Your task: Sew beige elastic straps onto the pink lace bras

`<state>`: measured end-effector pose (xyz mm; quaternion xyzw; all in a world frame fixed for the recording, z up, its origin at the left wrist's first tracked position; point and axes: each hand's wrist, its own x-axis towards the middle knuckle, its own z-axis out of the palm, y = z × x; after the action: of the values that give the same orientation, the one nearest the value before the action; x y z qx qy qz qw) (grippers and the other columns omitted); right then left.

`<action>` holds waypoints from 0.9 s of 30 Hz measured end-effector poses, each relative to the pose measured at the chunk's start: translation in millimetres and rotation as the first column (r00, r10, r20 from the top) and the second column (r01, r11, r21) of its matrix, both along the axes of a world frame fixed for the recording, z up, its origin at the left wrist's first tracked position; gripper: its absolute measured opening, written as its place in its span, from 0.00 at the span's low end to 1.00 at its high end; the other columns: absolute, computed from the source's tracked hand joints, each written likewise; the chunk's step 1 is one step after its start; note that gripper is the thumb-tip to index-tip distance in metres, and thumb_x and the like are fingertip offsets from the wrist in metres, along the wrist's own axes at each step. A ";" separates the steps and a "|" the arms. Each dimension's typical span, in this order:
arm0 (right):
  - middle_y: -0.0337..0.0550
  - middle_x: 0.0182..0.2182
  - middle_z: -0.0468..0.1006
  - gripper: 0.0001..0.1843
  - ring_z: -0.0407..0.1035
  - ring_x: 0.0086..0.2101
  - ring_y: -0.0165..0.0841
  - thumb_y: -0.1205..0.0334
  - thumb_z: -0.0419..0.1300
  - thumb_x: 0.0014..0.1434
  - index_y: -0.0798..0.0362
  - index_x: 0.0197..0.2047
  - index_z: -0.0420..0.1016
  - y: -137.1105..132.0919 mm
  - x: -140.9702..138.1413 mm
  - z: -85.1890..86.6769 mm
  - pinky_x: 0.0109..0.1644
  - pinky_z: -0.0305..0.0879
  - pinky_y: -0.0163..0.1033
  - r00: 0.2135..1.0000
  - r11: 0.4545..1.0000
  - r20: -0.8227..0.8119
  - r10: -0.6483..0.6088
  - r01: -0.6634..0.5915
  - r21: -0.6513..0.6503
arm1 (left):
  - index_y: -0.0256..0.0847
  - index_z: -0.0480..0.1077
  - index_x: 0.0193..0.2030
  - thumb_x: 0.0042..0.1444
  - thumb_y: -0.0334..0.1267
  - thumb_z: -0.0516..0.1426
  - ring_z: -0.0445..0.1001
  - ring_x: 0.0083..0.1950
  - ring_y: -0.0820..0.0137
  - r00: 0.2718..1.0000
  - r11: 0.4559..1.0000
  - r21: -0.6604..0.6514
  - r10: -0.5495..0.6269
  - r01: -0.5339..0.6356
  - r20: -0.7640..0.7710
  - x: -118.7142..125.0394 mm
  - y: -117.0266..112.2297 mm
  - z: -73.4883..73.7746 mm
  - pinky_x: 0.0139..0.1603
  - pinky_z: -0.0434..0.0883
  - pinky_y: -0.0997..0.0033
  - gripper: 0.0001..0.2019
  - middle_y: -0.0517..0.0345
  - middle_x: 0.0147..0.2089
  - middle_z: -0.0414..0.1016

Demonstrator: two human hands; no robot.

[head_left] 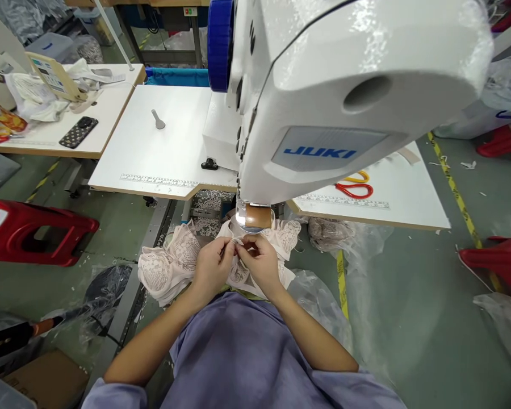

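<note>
Pale pink lace bras [155,270] lie bunched in my lap, below the head of a white JUKI sewing machine [315,147]. My left hand [215,264] is closed in a pinch on a thin whitish strap just in front of the needle area. Close beside it, my right hand [259,261] pinches the same strap, fingertips nearly meeting the left ones. A lace cup [286,236] shows to the right of my right hand. The fingers partly cover the strap, and its ends are hidden.
Red-and-yellow scissors [355,189] lie on the right table panel [426,210]. A grey peg [158,120] stands on the left panel [132,142]. A patterned phone [79,132] rests on the neighbouring table. Red stools [68,236] stand at both sides; plastic bags [319,295] lie on the floor.
</note>
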<state>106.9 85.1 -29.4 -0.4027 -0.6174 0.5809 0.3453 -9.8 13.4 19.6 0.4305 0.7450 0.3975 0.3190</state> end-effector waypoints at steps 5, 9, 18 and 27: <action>0.41 0.37 0.76 0.05 0.74 0.32 0.30 0.60 0.62 0.61 0.49 0.39 0.77 0.5 0.4 -2.0 0.33 0.73 0.35 1.000 0.991 -0.011 0.000 0.002 0.135 | 0.40 0.71 0.38 0.66 0.41 0.48 0.72 0.35 0.69 1.000 1.000 -0.015 0.006 -0.007 -0.027 2.5 3.4 0.2 0.36 0.64 0.71 0.13 0.57 0.33 0.75; 0.44 0.38 0.80 0.07 0.76 0.39 0.34 0.64 0.60 0.62 0.47 0.39 0.80 3.3 11.1 -15.9 0.44 0.75 0.40 0.999 0.850 0.020 0.035 -0.040 0.526 | 0.40 0.69 0.32 0.65 0.46 0.50 0.69 0.31 0.70 0.999 1.000 -0.014 0.011 -0.010 0.031 0.6 7.9 -0.6 0.33 0.63 0.72 0.15 0.61 0.28 0.71; 0.59 0.62 0.69 0.31 0.62 0.62 0.43 0.78 0.46 0.56 0.62 0.62 0.68 218.4 120.0 7.6 0.65 0.60 0.49 0.537 0.794 0.768 -0.350 -0.264 0.547 | 0.41 0.65 0.23 0.62 0.52 0.51 0.67 0.27 0.70 0.994 0.984 -0.143 -0.110 0.110 0.009 -20.0 16.8 -8.5 0.31 0.62 0.70 0.20 0.61 0.23 0.68; 0.60 0.47 0.77 0.25 0.73 0.44 0.48 0.55 0.54 0.63 0.57 0.60 0.68 245.0 181.5 29.7 0.42 0.68 0.45 0.359 0.773 0.923 -0.136 -0.545 0.325 | 0.39 0.74 0.36 0.62 0.50 0.54 0.74 0.38 0.68 0.886 0.987 -0.122 -0.034 0.101 0.462 -11.0 13.0 8.9 0.41 0.69 0.71 0.16 0.54 0.36 0.79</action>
<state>288.3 330.1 0.3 -0.4378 -0.8953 0.0777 -0.0289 -20.7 26.4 28.5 0.3265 0.6597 0.4221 0.5292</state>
